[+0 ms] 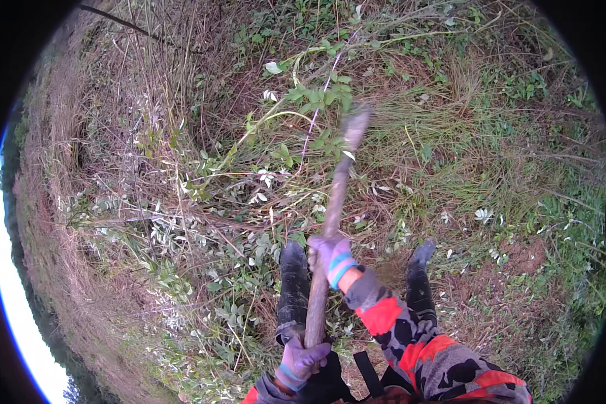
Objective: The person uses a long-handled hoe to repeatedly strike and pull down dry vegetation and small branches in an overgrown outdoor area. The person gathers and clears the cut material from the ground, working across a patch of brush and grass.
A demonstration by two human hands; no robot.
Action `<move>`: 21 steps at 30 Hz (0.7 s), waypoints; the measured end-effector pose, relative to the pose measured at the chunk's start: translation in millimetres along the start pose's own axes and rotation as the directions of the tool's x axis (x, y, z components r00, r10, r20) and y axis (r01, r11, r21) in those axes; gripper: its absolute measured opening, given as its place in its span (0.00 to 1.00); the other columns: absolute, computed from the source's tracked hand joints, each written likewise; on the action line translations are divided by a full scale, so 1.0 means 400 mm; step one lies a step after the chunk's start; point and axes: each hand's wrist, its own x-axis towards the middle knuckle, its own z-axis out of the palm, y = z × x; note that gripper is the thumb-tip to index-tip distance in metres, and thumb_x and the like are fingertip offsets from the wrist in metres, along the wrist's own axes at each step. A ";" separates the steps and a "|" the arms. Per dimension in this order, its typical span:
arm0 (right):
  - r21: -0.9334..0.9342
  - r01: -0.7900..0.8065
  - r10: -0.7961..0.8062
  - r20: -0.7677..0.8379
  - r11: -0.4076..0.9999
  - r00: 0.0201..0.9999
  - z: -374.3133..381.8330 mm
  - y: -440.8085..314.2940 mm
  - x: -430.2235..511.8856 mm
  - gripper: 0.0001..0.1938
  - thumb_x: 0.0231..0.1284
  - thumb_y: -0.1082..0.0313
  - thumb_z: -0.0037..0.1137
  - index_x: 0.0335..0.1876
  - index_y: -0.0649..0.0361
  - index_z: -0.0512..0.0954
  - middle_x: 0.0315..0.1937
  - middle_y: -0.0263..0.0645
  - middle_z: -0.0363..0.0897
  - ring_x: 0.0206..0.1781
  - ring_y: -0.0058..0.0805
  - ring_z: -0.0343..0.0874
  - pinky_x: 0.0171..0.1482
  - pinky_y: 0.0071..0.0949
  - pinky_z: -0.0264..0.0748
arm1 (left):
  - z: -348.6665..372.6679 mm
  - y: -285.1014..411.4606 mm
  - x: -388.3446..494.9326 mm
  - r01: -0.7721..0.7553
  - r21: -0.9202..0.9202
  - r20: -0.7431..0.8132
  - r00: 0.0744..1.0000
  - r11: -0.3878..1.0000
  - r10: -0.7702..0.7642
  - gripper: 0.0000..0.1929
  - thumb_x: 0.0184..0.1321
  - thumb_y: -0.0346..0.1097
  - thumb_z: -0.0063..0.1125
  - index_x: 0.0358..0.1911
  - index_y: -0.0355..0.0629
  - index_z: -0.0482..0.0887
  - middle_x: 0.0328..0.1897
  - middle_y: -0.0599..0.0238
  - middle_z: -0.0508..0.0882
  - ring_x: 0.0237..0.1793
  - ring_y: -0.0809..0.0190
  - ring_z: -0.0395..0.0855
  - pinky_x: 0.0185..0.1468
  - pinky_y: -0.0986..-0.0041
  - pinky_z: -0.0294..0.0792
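Both my hands wear purple knit gloves with striped cuffs and grip a long-handled tool with a wooden shaft [335, 207]. My left hand [302, 359] is wrapped around the butt end of the shaft, close to my body. Farther up, my right hand [331, 260] closes around the middle of it. The tool's head [356, 123] points away from me over the grass; it is blurred, so its exact shape cannot be told. Just left of the head, a pale purple bramble stem [314, 121] with green leaves [328, 96] arches over the ground.
My dark rubber boots, left [293, 283] and right [420, 283], stand apart in the vegetation. Cut-looking leafy stems [166, 227] lie tangled at left. Tall dry stalks [171, 70] rise at upper left, and flattened grass [434, 131] spreads to the right.
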 end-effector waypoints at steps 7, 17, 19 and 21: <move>-0.404 -0.267 0.408 0.318 0.875 0.856 0.150 0.252 -0.146 0.09 0.53 0.71 0.61 0.22 0.62 0.74 0.15 0.37 0.74 0.13 0.29 0.73 0.15 0.30 0.67 | 0.159 -0.229 -0.176 -0.186 -0.307 -0.338 0.938 0.933 0.076 0.15 0.56 0.31 0.61 0.44 0.38 0.71 0.22 0.56 0.79 0.21 0.58 0.79 0.24 0.71 0.71; 0.042 0.259 -0.234 -0.308 0.965 0.922 -0.469 -0.245 -0.346 0.06 0.58 0.68 0.56 0.38 0.59 0.75 0.19 0.29 0.69 0.18 0.24 0.71 0.21 0.28 0.70 | 0.355 -0.115 -0.028 -0.041 0.139 0.502 0.864 0.989 -0.035 0.22 0.51 0.39 0.66 0.44 0.37 0.71 0.25 0.72 0.74 0.19 0.73 0.73 0.22 0.79 0.64; 0.000 0.449 -0.391 -0.494 0.893 0.776 -0.516 -0.346 -0.382 0.03 0.59 0.68 0.54 0.35 0.55 0.73 0.18 0.26 0.65 0.18 0.23 0.68 0.21 0.28 0.70 | 0.390 -0.015 0.040 -0.173 0.171 0.634 0.773 0.970 0.026 0.22 0.49 0.39 0.67 0.43 0.35 0.72 0.25 0.71 0.73 0.18 0.73 0.71 0.21 0.79 0.64; 0.042 0.537 -0.446 -0.503 0.843 0.740 -0.553 -0.379 -0.362 0.06 0.59 0.67 0.53 0.30 0.52 0.69 0.18 0.27 0.65 0.17 0.22 0.68 0.21 0.27 0.68 | 0.398 0.021 0.116 -0.221 0.217 0.666 0.746 0.951 0.021 0.21 0.49 0.38 0.66 0.42 0.36 0.74 0.24 0.71 0.74 0.18 0.73 0.71 0.21 0.78 0.64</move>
